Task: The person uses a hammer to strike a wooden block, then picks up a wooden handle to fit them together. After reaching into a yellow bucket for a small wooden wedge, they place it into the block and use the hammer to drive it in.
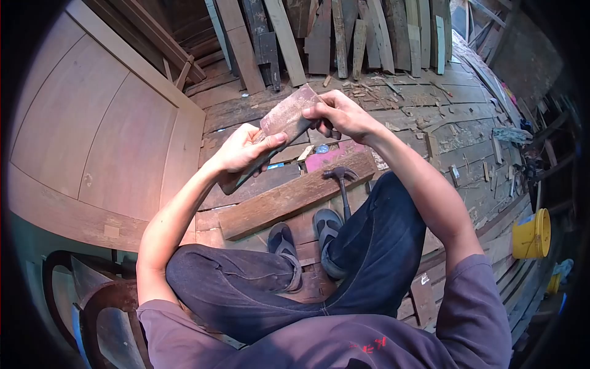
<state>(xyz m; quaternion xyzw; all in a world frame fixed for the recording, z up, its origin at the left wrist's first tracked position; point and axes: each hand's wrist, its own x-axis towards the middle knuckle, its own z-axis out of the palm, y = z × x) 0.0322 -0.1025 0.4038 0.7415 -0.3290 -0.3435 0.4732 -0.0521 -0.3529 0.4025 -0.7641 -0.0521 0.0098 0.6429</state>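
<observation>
Both my hands hold a flat, worn piece with a pale reddish-brown face (287, 112), tilted up in front of me. My left hand (249, 147) grips its lower left part, thumb on the face. Around its right edge my right hand (341, 115) is closed, thumb pressed on the face. A dark, long part extends down-left below my left hand; I cannot make out whether it belongs to the same piece. Beneath my hands a thick brown wood beam (295, 197) lies on the floor. A claw hammer (342, 184) rests with its head on the beam.
A wooden panel door (98, 117) stands at the left. Planks (319, 46) lean upright along the back. Wood scraps and shavings litter the plank floor (455, 132). A yellow bucket (530, 237) is at the right, and a dark curved frame (101, 313) at the lower left.
</observation>
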